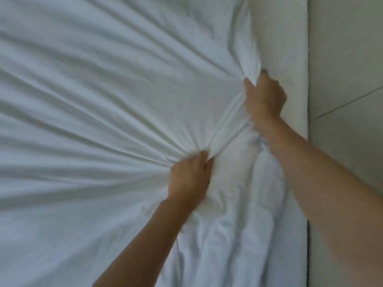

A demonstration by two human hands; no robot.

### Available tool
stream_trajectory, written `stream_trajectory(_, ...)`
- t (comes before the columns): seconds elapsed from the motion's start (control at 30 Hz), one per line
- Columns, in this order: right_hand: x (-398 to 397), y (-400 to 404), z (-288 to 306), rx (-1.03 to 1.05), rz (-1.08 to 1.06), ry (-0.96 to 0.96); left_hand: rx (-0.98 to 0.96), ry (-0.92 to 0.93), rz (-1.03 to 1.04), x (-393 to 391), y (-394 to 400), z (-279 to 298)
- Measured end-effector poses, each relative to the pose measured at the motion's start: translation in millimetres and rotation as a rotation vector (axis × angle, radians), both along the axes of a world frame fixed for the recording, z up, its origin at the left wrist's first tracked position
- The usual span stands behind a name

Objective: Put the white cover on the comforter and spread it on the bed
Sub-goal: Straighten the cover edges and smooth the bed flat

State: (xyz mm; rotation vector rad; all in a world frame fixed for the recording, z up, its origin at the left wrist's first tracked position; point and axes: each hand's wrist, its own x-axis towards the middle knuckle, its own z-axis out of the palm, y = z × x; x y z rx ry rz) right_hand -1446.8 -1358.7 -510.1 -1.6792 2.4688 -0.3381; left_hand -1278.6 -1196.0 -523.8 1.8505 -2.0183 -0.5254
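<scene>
Both hands, left hand (189, 179) and right hand (264, 96), grip the white cover (103, 100).

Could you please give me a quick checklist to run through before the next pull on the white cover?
1. Left hand grips a bunch of the white cover: ok.
2. Right hand grips the cover near the bed edge: ok.
3. Cover lying smooth: not ok, folds fan out from both hands.
4. Fabric near the person flat: not ok, it is bunched and rumpled.
5. Comforter fully inside the cover: cannot tell.
6. Floor beside the bed free of trailing fabric: ok in the part shown.
</scene>
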Motion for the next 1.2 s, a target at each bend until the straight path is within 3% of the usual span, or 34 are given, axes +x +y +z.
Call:
stream_trajectory(0.1, 13.5, 10.1, -52.7, -0.103, 0.033, 0.062, -0.157, -0.055, -0.057, 3.1, 2.7, -43.4)
stream_trajectory(0.23, 8.2, 6.7, -42.8, -0.213, -0.001, 0.174, -0.284, -0.01, -0.07, -2.2, 3.9, -38.6)
stream_trajectory(0.37, 43.6, 40.3, -13.2, -0.09, -0.044, -0.063, -0.22, 0.003, -0.029, 2.3, -2.5, -38.9)
stream_trajectory(0.47, 112.4, 144.3, 12.1, -0.314, -0.133, -0.274, -0.067, -0.079, -0.039, 2.3, -2.0, -35.2)
stream_trajectory(0.57, 176.5, 300.4, -1.8, -0.257, -0.14, -0.366, 0.064, 0.024, -0.122, 26.5, 15.0, -25.6)
stream_trajectory(0.6, 184.4, 341.7, -13.4, -0.192, -0.12, -0.339, 0.044, 0.081, -0.146, 42.6, 30.9, -21.7)
stream_trajectory(0.67, 187.1, 386.3, -40.0, -0.081, -0.064, -0.276, -0.013, -0.022, -0.203, 88.1, 77.9, -10.7)
stream_trajectory(0.87, 195.0, 391.3, -64.7, -0.113, -0.044, -0.123, 0.001, -0.294, -0.136, 222.3, 257.7, -28.7)
stream_trajectory(1.2, 201.0, 392.6, -75.8, -0.124, -0.075, 0.195, -0.178, -0.247, -0.14, 242.3, 271.0, -64.8)
